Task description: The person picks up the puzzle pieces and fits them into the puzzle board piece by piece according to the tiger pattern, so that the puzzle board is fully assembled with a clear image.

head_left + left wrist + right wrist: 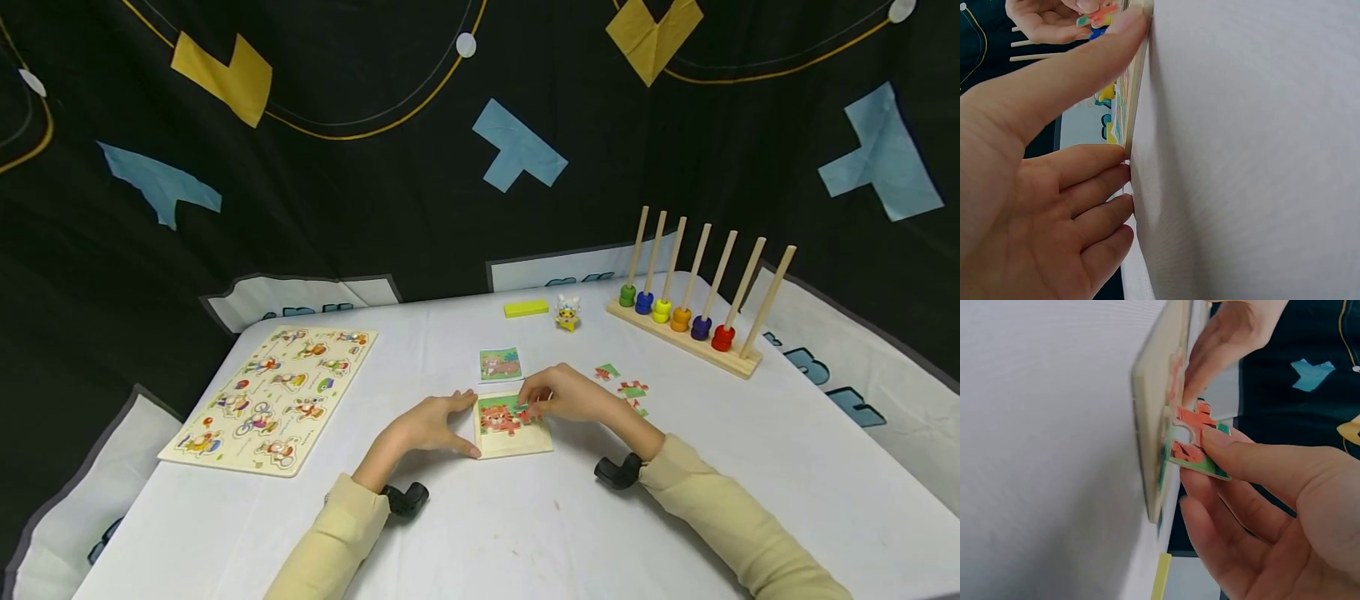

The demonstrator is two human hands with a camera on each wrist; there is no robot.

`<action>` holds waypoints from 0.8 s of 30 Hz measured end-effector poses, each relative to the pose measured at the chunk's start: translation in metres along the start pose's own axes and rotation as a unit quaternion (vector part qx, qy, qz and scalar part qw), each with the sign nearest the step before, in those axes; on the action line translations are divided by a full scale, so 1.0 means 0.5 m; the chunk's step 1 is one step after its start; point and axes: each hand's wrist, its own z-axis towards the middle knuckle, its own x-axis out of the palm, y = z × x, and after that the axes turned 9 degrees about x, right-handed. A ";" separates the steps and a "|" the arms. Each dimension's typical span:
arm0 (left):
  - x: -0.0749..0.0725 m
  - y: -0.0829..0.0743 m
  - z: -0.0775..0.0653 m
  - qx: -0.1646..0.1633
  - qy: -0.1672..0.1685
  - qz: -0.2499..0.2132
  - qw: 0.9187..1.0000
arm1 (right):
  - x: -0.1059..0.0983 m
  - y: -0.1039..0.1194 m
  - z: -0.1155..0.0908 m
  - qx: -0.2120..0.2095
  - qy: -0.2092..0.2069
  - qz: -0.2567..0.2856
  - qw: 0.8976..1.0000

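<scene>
A small wooden jigsaw board point(517, 446) lies mid-table, with an orange tiger picture partly filled in along its upper and left part. My left hand point(433, 423) rests against the board's left edge, thumb at the near corner and straight fingers at the far one. Over the board's right side, my right hand point(564, 392) pinches a jigsaw piece point(1188, 453) between thumb and fingers. That piece is orange and green with dark stripes; it is held tilted, close to the board's face. Several loose jigsaw pieces point(633, 389) lie right of the right hand.
Just beyond the board is a small picture card point(500, 365). Farther back are a yellow block point(527, 308) and a small figurine point(567, 312). A wooden peg stand point(686, 333) with coloured beads is at the back right. A large picture board point(273, 400) lies left.
</scene>
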 end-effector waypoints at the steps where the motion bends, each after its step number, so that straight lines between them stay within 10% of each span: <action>1: 0.000 0.000 0.000 -0.001 -0.001 -0.001 1.000 | 0.001 0.000 0.002 0.000 -0.002 -0.006 1.000; 24: 0.002 0.002 -0.001 0.006 0.001 0.008 1.000 | 0.012 -0.017 0.008 0.026 0.026 -0.009 0.999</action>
